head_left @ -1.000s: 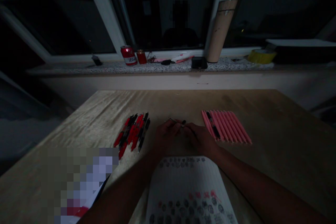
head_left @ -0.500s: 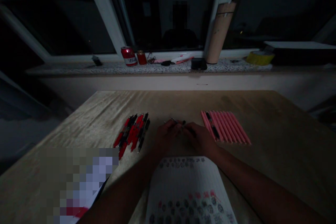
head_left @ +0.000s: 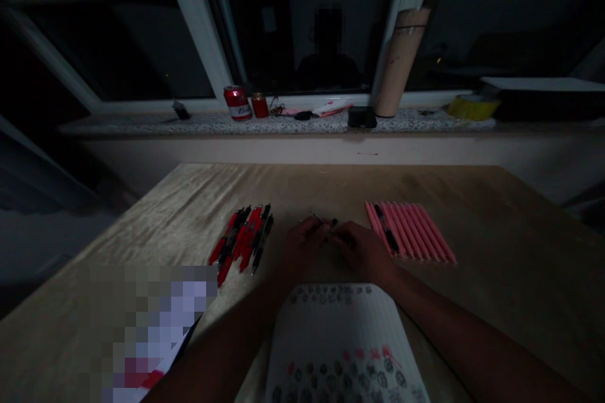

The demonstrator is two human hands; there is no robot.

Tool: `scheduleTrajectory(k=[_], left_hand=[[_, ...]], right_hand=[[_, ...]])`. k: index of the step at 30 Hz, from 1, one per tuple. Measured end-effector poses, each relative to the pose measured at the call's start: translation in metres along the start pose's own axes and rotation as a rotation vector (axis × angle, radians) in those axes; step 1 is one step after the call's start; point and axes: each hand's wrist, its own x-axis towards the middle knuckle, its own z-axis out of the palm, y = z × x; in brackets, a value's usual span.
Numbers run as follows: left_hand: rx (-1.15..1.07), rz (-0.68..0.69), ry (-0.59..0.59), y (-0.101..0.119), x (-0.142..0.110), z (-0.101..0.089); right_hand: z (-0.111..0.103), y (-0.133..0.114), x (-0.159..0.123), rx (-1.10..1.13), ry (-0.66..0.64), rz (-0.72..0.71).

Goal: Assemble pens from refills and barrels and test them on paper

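Note:
Above the top edge of the notebook (head_left: 340, 327), my two hands meet with their fingertips together. My left hand (head_left: 305, 242) is closed on slim pen parts; a thin rod (head_left: 316, 217) and a small black-tipped piece (head_left: 334, 222) stick out past its fingers. My right hand (head_left: 366, 245) is closed in a pinch against the left fingertips, and what lies in it is too dark to make out. Red and black pens (head_left: 243, 236) lie in a bunch to the left. On the right, pink pens (head_left: 416, 233) lie side by side with one black pen (head_left: 386, 228) on top.
The wooden table (head_left: 312, 186) reaches to the wall under a window sill (head_left: 189, 129). A red can (head_left: 237, 104), a small red jar (head_left: 259, 105), a cardboard tube (head_left: 401, 66) and yellow tape (head_left: 472, 107) stand on the sill. A blurred-out pale item (head_left: 172, 321) lies at the front left.
The whole view has shifted slightly to the right and down. My hands stay together in the same place over the table, with the fingers only slightly moved.

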Motion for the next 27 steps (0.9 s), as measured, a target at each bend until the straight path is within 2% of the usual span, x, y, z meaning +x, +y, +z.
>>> scheduleTrajectory(k=[4,7,14,18,24,27], left_hand=[[0.015,-0.009,-0.028,-0.0037,0.0009,-0.0002],[0.022,-0.007,-0.022,-0.0042,0.0012,-0.0004],[0.007,0.005,-0.003,-0.0062,0.0020,-0.0009],[0.016,-0.003,-0.003,-0.0071,0.0024,-0.0005],[0.008,-0.032,-0.011,-0.0047,0.0008,-0.0005],[-0.005,-0.041,-0.020,-0.0057,0.0009,-0.0003]], right_hand=[[-0.0016,-0.0036,0.0006,-0.005,-0.070,-0.052],[-0.0033,-0.0072,0.0018,-0.029,-0.096,-0.032],[-0.0041,-0.0056,0.0017,0.029,-0.053,0.037],[-0.0034,-0.0045,0.0012,-0.021,-0.038,0.078],[-0.0023,-0.0049,0.0019,-0.027,-0.087,-0.035],[-0.0035,-0.0060,0.0020,-0.034,-0.122,-0.031]])
